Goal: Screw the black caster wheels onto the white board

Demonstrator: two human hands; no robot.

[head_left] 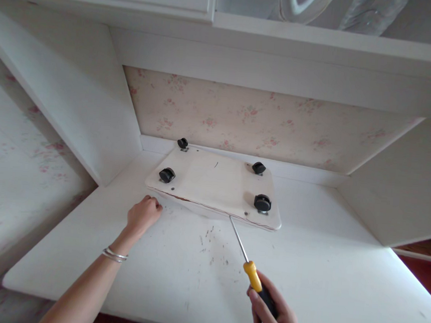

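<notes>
My right hand (272, 307) is wrapped round the yellow and black handle of a screwdriver (252, 275). Its metal shaft points up and left, and the tip is at the front edge of a white board (214, 179). The board lies on the desk with black casters facing up, among them a front right caster (262, 203) and a front left caster (167, 175). Just off the board's front left corner, my left hand (144, 216) is closed in a fist on the desktop; what it holds, if anything, is hidden. Several small screw heads show on the board.
The white desktop (153, 271) carries dark scuffs and crumbs in front of the board. A side panel (71, 83) rises at left, and an overhead shelf (324, 43) holds a clear plastic object (373, 14). Floral wallpaper (250, 114) covers the wall behind.
</notes>
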